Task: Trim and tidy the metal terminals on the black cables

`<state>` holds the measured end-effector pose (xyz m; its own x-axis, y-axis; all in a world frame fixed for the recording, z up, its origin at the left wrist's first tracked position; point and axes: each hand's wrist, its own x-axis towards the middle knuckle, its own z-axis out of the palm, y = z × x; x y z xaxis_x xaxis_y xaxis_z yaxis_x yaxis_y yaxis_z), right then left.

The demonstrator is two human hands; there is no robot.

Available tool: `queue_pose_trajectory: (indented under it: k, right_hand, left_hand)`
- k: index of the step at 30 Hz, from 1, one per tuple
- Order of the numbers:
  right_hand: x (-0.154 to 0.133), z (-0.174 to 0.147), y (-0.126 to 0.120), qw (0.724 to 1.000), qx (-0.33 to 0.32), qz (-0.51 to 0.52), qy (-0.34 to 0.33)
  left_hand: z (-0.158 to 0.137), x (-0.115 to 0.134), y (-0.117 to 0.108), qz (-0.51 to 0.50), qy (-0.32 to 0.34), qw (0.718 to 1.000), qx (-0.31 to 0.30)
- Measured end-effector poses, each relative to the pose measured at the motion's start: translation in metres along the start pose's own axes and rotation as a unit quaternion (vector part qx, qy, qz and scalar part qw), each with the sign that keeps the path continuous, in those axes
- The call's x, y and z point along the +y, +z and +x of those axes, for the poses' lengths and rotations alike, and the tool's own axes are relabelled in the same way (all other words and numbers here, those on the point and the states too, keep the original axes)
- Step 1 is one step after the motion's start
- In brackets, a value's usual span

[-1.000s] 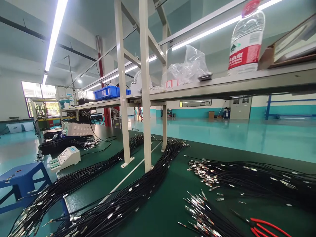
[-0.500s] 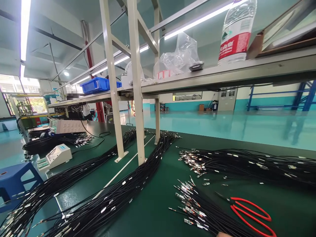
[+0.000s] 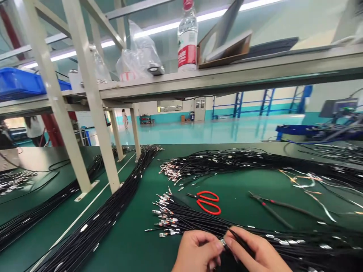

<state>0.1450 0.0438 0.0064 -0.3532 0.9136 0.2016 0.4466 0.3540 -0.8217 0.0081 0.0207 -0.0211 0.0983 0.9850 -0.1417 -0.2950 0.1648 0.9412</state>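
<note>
Low in the view, my left hand (image 3: 198,250) is closed in a pinch at a small shiny cable end (image 3: 223,242). Close beside it, my right hand (image 3: 253,249) grips a black cable (image 3: 241,240) that runs back over its fingers. Beneath and behind both hands lies a bundle of black cables (image 3: 195,213) with metal connectors at its left end. Red-handled scissors (image 3: 209,202) rest just beyond that bundle. Dark-handled pliers (image 3: 272,206) lie open farther right. The exact grip of the left fingertips is partly hidden.
More cable bundles (image 3: 227,160) stretch across the green table (image 3: 159,260). Shelf posts (image 3: 98,113) stand at left, carrying a shelf (image 3: 170,85) with a water bottle (image 3: 187,45), plastic bags and an open carton. Loose stripped wires (image 3: 312,185) lie at right.
The view has swung to the right. Both hands are now in sight together with a cable between them; earlier only a fingertip showed at the bottom edge.
</note>
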Motion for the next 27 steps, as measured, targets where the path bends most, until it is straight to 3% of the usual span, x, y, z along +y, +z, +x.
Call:
queue_pose_trajectory:
  k: [5, 11, 19, 27]
  right_hand:
    - [0.001, -0.005, 0.002, 0.999, 0.006, -0.032, -0.036]
    - [-0.013, -0.012, -0.007, 1.000, 0.018, -0.002, -0.023]
    - [-0.006, -0.012, -0.004, 1.000, 0.002, 0.004, -0.029]
    - [-0.003, -0.010, -0.005, 0.998, -0.026, -0.014, -0.047]
  left_hand:
    - [0.000, 0.000, 0.001, 0.010, 0.028, 0.999, 0.022]
    - [-0.021, 0.008, 0.006, 0.036, 0.053, 0.998, 0.018]
    - [-0.023, 0.004, 0.000, 0.035, 0.033, 0.999, 0.003]
    - [-0.021, 0.004, 0.002, 0.040, 0.029, 0.998, 0.029]
